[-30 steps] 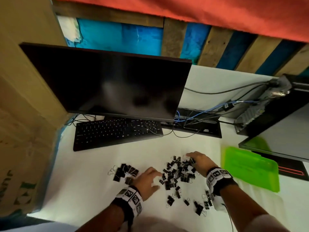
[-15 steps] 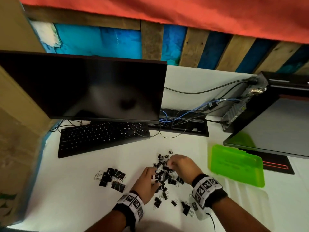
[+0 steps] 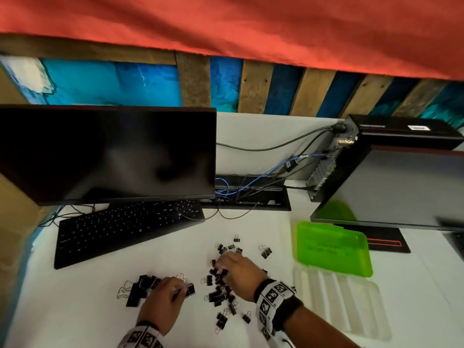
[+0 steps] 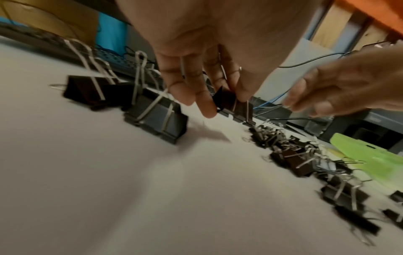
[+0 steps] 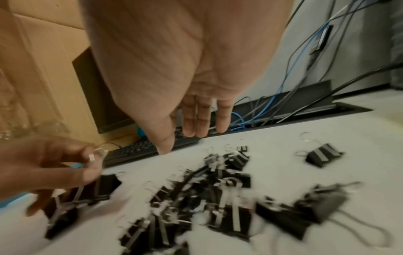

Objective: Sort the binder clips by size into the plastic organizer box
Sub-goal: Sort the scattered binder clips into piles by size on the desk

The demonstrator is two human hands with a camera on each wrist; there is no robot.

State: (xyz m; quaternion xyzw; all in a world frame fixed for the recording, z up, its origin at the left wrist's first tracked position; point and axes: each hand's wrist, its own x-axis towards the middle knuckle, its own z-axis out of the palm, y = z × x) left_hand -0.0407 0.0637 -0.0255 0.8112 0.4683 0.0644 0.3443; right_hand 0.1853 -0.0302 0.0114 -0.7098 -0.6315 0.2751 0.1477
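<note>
Left hand (image 3: 164, 301) sits low at seven o'clock on the white desk (image 3: 75, 310), fingers curled and pinching a large black binder clip (image 4: 234, 104) by its folded steel body; the wire handles run up between the fingers. Just beside it at nine o'clock lies a small group of large clips (image 3: 139, 290), glossy black wedges with silver wire loops, some flat, some tipped on edge.

Right hand (image 3: 238, 272) hovers over the mixed pile of binder clips (image 3: 221, 290) at dead centre, palm down. From the right wrist view its fingers (image 5: 203, 120) are straight and pressed side by side, thumb angled down toward the pile, holding nothing. The pile is a tangle of small and medium clips, matte black with thin bright handles; blur hides the finer detail. One stray clip (image 3: 265, 252) lies apart at one o'clock of the pile.

The plastic organizer box (image 3: 346, 305) lies open at four o'clock, a clear ribbed tray with long channels; whether anything lies in them I cannot tell. Its translucent lime-green lid (image 3: 331, 249) lies flat behind it at two o'clock.

Farther back: a black keyboard (image 3: 125, 227) at ten o'clock, a dark monitor (image 3: 108, 151) above it, blue and black cables (image 3: 263, 177) at twelve, and a black computer case (image 3: 391, 172) at two. The wall is rough wooden slats over blue, with red cloth on top.
</note>
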